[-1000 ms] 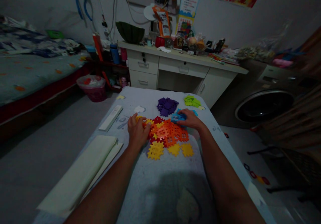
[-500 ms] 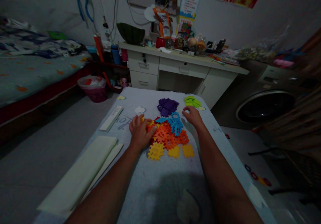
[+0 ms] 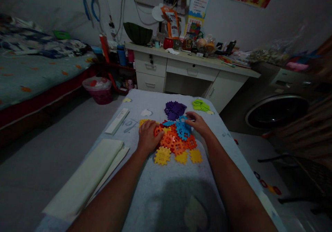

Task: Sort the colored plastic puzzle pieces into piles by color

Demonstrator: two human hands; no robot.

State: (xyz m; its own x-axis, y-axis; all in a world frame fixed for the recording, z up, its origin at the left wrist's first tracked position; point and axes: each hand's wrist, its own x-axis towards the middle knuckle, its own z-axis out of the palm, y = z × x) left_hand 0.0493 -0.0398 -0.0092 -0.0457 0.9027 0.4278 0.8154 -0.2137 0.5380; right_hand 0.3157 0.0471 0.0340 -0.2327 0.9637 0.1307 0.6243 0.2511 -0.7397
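Observation:
Cupped at the left side of a heap of orange square plastic building pieces [image 3: 178, 147], my left hand [image 3: 149, 136] has its thumb apart from the fingers, touching the heap. Yellow pieces [image 3: 143, 122] show just beyond its fingers. My right hand [image 3: 199, 124] is at the right edge of the blue pieces [image 3: 183, 130], which lie on top of the orange ones; its thumb and forefinger are apart and touch them. Three yellow notched squares [image 3: 162, 155] lie in front of the heap. Some red pieces show among the orange.
Behind the heap lie a purple pile [image 3: 175, 110] and a lime-green pile [image 3: 200, 105]. A long white box [image 3: 117, 122] and folded pale sheets [image 3: 90, 173] lie on the left of the cloth-covered table [image 3: 160, 190]. A desk [image 3: 192, 69] stands beyond, with a washing machine [image 3: 275, 110] at right.
My right hand has moved left onto the edge of the blue pieces. My left hand's fingers have drawn in, baring yellow pieces beyond them. The whole view has shifted slightly.

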